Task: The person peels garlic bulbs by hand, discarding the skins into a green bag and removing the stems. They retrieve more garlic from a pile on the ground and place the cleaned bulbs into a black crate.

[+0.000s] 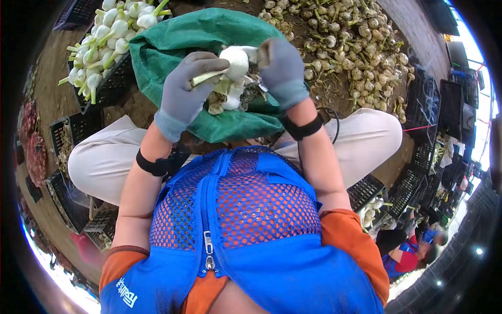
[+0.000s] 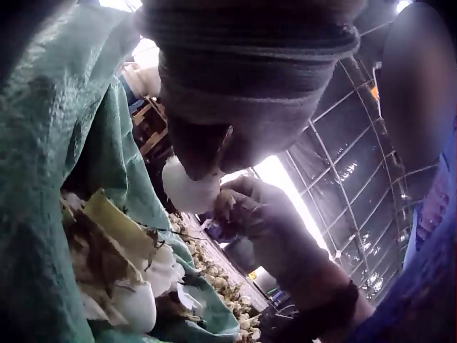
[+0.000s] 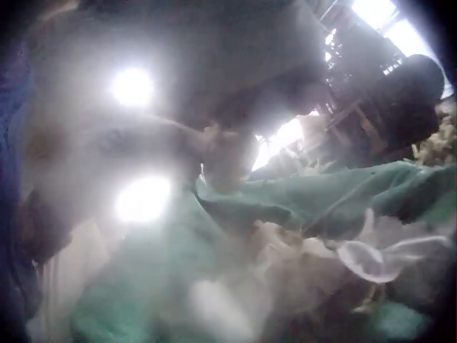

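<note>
A white garlic bulb [image 1: 235,63] with a pale green cut stem is held above a green sack [image 1: 172,39]. In a grey glove, my left hand [image 1: 191,89] grips the stem side, fingers curled round it. At the bulb's other side, my gloved right hand [image 1: 284,70] pinches whitish skin or root. The left wrist view shows the bulb [image 2: 189,187] between the left fingers and the right hand [image 2: 268,221]. Peeled skins [image 1: 230,97] lie in the sack below. Glare blurs much of the right wrist view.
A crate heaped with white garlic [image 1: 107,47] stands at upper left. Many loose bulbs [image 1: 361,47] cover the ground at upper right. Black crates [image 1: 426,104] line the right side. Another person [image 1: 410,251] is at lower right.
</note>
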`<move>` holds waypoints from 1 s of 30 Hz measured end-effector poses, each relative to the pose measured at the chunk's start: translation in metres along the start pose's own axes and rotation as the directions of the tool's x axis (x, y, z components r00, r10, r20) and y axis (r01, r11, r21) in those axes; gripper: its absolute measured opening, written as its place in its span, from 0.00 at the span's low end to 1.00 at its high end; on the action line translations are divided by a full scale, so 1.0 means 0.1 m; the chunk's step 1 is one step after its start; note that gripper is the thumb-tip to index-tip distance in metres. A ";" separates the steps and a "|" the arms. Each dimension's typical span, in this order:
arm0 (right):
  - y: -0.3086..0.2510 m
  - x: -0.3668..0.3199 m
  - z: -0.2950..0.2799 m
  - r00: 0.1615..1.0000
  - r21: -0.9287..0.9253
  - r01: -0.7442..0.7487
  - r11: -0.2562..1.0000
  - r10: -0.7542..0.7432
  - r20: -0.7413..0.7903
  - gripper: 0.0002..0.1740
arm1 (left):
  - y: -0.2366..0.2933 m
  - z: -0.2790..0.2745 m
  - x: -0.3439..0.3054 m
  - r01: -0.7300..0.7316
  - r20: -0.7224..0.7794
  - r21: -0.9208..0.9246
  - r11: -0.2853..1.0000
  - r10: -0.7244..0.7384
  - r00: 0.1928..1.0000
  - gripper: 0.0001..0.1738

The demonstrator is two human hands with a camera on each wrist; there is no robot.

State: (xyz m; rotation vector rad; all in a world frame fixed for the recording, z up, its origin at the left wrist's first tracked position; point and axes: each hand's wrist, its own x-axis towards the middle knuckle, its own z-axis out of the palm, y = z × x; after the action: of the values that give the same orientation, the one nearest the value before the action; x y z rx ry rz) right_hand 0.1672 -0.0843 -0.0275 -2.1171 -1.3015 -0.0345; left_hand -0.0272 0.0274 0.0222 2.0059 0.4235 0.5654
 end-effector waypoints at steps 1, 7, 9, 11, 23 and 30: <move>0.09 0.02 -0.06 0.994 -0.002 -0.070 0.998 0.070 0.084 0.07 | 0.00 0.02 -0.01 0.119 0.035 -0.173 0.978 -0.115 0.993 0.18; -0.02 -0.08 -0.30 0.893 0.765 -0.450 0.462 0.244 0.378 0.15 | 0.02 0.04 -0.02 0.242 0.107 -0.367 0.898 -0.217 0.970 0.15; -0.06 -0.11 -0.31 0.822 0.837 -0.547 0.015 0.200 0.533 0.17 | -0.01 0.03 0.00 0.222 0.105 -0.390 0.894 -0.196 0.975 0.16; -0.13 -0.07 -0.34 0.856 0.816 -0.516 0.260 0.176 0.486 0.17 | 0.00 0.05 0.00 0.280 0.116 -0.564 0.777 -0.261 0.958 0.18; -0.26 -0.14 -0.29 0.898 0.940 -0.340 0.022 0.306 0.318 0.11 | -0.29 0.25 -0.08 0.402 0.302 -0.915 0.039 -0.596 0.744 0.23; 0.26 -0.08 -0.31 0.986 0.372 -0.017 0.928 -0.046 0.159 0.07 | -0.29 0.14 -0.07 0.324 0.262 -0.946 0.001 -0.586 0.767 0.21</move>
State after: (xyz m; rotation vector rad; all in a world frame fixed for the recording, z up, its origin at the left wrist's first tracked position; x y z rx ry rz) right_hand 0.1934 -0.1145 -0.0186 -1.8122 -1.2991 0.3627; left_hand -0.0270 0.0271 -0.0103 0.3937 0.6069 0.4113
